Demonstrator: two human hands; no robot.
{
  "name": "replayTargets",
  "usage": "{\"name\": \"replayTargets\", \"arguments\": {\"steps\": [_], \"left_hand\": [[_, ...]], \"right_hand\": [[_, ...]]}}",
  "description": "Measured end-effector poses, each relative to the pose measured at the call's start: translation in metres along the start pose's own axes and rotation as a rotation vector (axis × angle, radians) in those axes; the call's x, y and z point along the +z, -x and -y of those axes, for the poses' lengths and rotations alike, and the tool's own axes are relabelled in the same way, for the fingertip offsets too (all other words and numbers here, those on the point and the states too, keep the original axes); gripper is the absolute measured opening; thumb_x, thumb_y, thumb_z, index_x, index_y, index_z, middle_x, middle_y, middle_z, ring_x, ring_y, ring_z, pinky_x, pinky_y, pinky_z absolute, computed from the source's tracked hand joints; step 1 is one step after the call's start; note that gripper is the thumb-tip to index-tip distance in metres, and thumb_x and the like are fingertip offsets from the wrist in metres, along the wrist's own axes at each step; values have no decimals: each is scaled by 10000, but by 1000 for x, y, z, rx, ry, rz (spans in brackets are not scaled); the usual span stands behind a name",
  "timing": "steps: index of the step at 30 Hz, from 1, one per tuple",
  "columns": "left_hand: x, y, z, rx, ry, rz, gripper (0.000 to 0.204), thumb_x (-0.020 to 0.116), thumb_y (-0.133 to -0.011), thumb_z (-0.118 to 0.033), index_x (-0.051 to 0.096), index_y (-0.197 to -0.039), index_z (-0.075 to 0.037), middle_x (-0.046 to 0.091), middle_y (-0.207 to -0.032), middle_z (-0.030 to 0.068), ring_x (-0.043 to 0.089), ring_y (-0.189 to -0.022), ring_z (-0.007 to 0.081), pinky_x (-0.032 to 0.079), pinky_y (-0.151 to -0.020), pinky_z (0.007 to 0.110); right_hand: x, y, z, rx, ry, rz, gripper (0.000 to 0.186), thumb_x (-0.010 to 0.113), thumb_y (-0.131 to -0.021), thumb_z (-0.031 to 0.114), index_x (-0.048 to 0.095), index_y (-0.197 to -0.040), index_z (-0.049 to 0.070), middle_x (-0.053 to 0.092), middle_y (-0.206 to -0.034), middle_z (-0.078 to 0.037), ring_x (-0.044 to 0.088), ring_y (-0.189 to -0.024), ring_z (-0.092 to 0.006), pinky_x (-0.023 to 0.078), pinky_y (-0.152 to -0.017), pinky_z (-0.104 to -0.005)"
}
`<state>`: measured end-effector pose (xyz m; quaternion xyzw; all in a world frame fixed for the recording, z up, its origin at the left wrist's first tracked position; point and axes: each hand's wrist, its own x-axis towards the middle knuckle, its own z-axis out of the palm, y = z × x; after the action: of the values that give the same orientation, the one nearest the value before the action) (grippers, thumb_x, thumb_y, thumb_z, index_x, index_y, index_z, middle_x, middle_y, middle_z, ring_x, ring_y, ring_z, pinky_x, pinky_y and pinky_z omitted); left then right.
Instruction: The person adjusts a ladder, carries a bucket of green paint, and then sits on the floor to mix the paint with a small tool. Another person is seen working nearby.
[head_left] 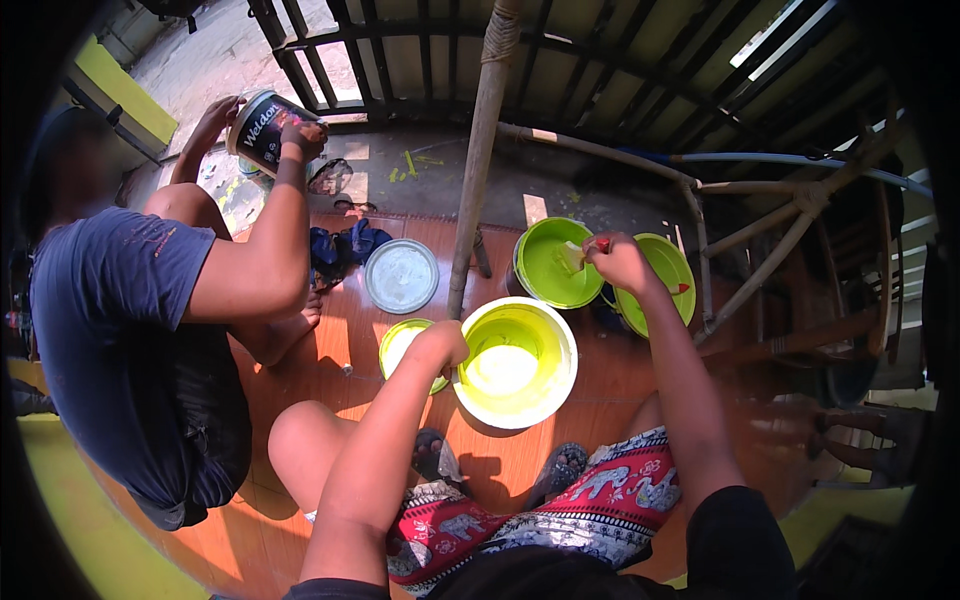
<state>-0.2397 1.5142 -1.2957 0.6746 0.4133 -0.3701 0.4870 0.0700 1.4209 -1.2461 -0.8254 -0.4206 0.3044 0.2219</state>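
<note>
My left hand is clenched on the left rim of the white bucket, centre on the wood floor. My right hand grips a brush over the green bucket, far right. Small green lid touches my left hand; grey lid beyond it. Bamboo pole stands between the buckets, so space is tight. Another person's hands tilt a paint can, far left.

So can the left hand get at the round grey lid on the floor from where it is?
Probably yes: the left hand grips the big bucket's rim, and the grey lid lies just beyond it, with only the small cup between.
</note>
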Motion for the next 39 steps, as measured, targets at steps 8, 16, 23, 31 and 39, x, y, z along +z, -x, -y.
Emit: {"name": "replayTargets", "arguments": {"steps": [8, 16, 23, 31, 39], "left_hand": [[-1, 5, -5, 0, -38, -44, 285, 508, -870, -44, 657, -1085, 69, 730, -879, 210, 741, -711, 262, 603, -597, 349], [-3, 9, -8, 10, -78, -25, 287, 502, -863, -29, 673, -1069, 75, 731, -885, 212, 742, -720, 263, 605, -606, 348], [-3, 6, -7, -23, -26, 5, 309, 467, -874, -37, 666, -1081, 77, 725, -911, 216, 744, -748, 268, 617, -628, 349], [-3, -1, -3, -17, 1, 49, 311, 469, -876, -37, 656, -1098, 75, 723, -942, 212, 743, -750, 275, 619, -628, 355], [0, -7, 4, 23, 52, -9, 319, 452, -823, 21, 653, -1033, 153, 719, -796, 227, 728, -643, 282, 585, -568, 413]], "right_hand": [[86, -42, -50, 72, 285, 57, 283, 637, -866, 236, 721, -1036, 26, 702, -993, -232, 679, -935, -375, 527, -825, -408], [60, -41, -45, 121, 65, 84, 252, 653, -885, 201, 727, -1048, 25, 733, -898, -129, 680, -790, -202, 518, -725, -328], [-8, 9, -14, -16, -69, 52, 221, 645, -904, 184, 732, -1025, 21, 712, -798, -76, 599, -650, -101, 476, -610, -292], [-68, 78, 59, -148, -187, 41, 256, 593, -967, 170, 689, -1150, 19, 696, -816, -4, 497, -583, -22, 393, -506, -198], [-55, 186, 106, -306, -195, 222, 242, 595, -943, 73, 685, -1152, -9, 707, -864, -51, 615, -713, -89, 495, -645, -244]]}}
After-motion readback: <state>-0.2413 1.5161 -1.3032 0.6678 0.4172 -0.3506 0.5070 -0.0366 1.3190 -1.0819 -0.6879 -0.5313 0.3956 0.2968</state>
